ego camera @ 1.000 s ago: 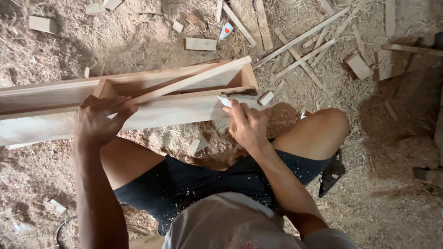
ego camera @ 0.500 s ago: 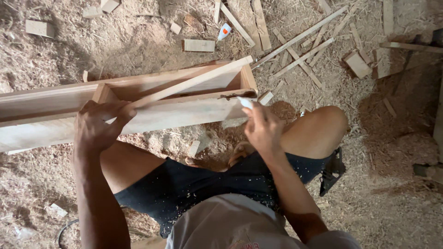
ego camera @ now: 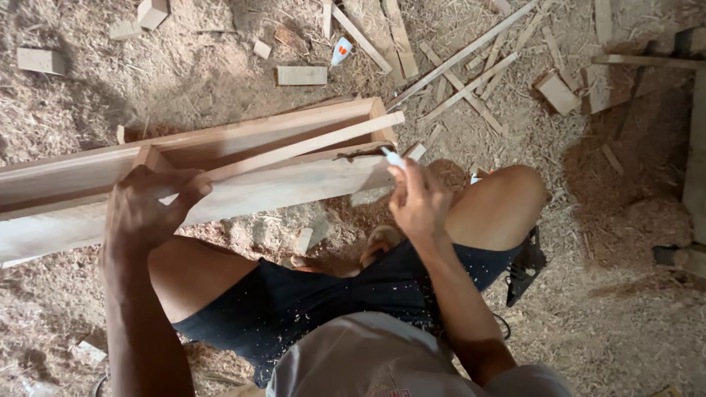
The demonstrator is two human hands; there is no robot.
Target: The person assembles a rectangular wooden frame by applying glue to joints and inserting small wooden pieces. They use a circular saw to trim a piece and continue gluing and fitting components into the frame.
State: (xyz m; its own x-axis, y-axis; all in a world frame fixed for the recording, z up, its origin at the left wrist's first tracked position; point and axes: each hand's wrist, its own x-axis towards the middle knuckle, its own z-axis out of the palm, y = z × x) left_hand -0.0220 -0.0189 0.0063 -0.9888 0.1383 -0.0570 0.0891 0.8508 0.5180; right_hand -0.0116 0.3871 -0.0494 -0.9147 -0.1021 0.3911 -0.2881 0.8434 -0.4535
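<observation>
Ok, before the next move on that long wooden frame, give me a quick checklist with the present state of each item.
1. Left hand steadies the wooden frame: ok.
2. Right hand has a grip on the small white tube: ok.
3. Tube tip at the frame's right end: ok.
4. Thin slat lies along the frame: ok.
5. Frame supported across the legs: cannot tell.
6. Sawdust floor free of offcuts: not ok.
</observation>
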